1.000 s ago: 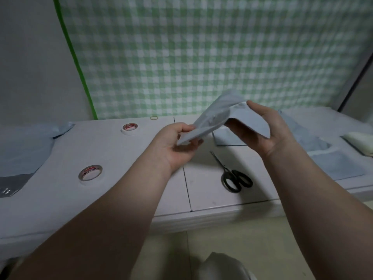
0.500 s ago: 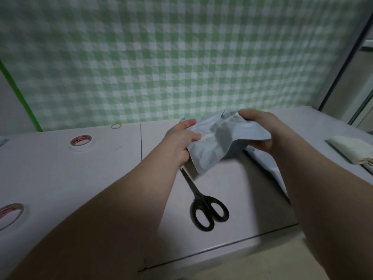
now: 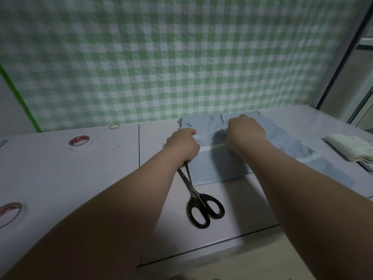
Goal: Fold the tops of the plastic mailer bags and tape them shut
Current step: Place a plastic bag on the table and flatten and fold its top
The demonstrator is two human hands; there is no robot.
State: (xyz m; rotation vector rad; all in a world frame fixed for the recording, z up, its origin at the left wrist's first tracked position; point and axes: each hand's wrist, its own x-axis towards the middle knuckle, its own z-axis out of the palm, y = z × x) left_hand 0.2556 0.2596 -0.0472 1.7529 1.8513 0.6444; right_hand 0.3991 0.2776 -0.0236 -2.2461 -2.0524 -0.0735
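Head view: the mailer bag point(image 3: 220, 166) lies flat toward the back edge of the tabletop point(image 3: 60, 174). The left hand point(image 3: 182, 143) pinches its left side and the right hand point(image 3: 245, 132) grips its crumpled top, likely steadying it for folding.

A makeshift home packing corner: a green-and-white checked cloth point(image 3: 181, 57) hangs as a backdrop behind a plain white surface point(image 3: 60, 174). On it lie a tape roll point(image 3: 80, 142), a 2nd tape roll point(image 3: 10, 212), black scissors point(image 3: 201, 207) and grey plastic mailer bags point(image 3: 218, 168).
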